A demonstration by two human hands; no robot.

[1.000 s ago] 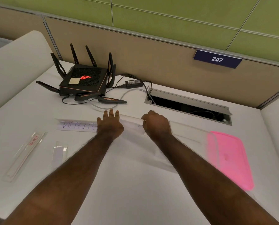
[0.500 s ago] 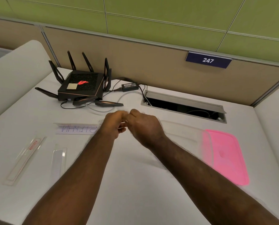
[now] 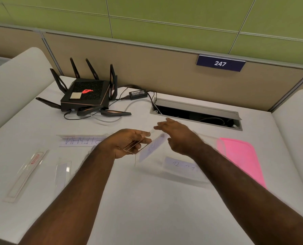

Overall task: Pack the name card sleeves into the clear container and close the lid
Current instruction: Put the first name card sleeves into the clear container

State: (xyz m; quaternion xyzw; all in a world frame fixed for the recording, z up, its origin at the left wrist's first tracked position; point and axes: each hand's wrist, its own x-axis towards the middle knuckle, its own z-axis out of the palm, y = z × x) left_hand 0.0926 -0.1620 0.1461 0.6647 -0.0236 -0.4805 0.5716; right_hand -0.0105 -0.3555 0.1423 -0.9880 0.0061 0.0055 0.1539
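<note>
My left hand (image 3: 127,144) pinches one end of a clear name card sleeve (image 3: 151,147) that tilts down into the left part of the clear container (image 3: 173,179). A white card with writing (image 3: 180,165) lies flat inside the container. Just right of the sleeve, my right hand (image 3: 179,137) hovers over the container with fingers stretched out, holding nothing. The pink lid (image 3: 240,156) lies on the desk right of the container. A sleeve with a handwritten name (image 3: 80,140) lies left of my left hand. Two more clear sleeves, one with a red label (image 3: 26,175) and one plain (image 3: 62,172), lie at the far left.
A black router (image 3: 87,96) with antennas and cables stands at the back left, with its power adapter (image 3: 138,94) beside it. An open cable hatch (image 3: 196,115) is cut into the desk behind my hands. A partition wall with a "247" sign (image 3: 220,63) closes the back.
My hands, which met over the sleeve, have come apart. The left hand now holds the sleeve tilted into the container; the right hand has let go and moved right with fingers straightened.
</note>
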